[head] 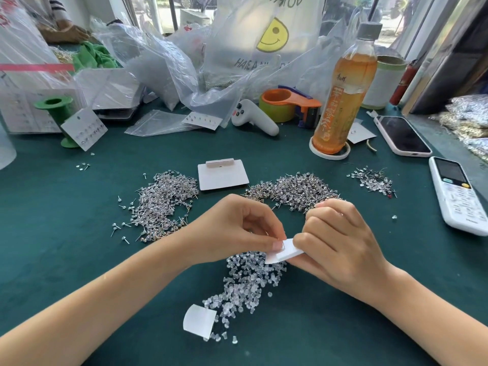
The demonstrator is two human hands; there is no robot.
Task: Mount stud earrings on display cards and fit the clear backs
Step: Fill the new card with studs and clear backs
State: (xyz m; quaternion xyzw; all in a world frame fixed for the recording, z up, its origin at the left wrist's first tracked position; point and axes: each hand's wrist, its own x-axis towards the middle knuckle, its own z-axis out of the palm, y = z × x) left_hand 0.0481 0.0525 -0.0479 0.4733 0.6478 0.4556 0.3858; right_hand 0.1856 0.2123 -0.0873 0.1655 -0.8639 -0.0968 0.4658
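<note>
Small white display card (286,251) held above green worktop (66,233), near front edge, over heap of clear plastic backs (245,283). Right hand (335,247) curled round card; left hand (237,231) pinching at card's edge. Silver stud piles (163,202) behind.

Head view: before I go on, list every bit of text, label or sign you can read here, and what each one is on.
"YOU", top cut off: smiley plastic bag.
"HAVE A N...", the rest hidden: same bag, under the smiley.
Chinese characters, too stylised to read reliably: tea bottle label.
Keypad and screen marks, too small: white handset.
Red print, blurred: bag at far left.
Display card in the hands: no print visible.
</note>
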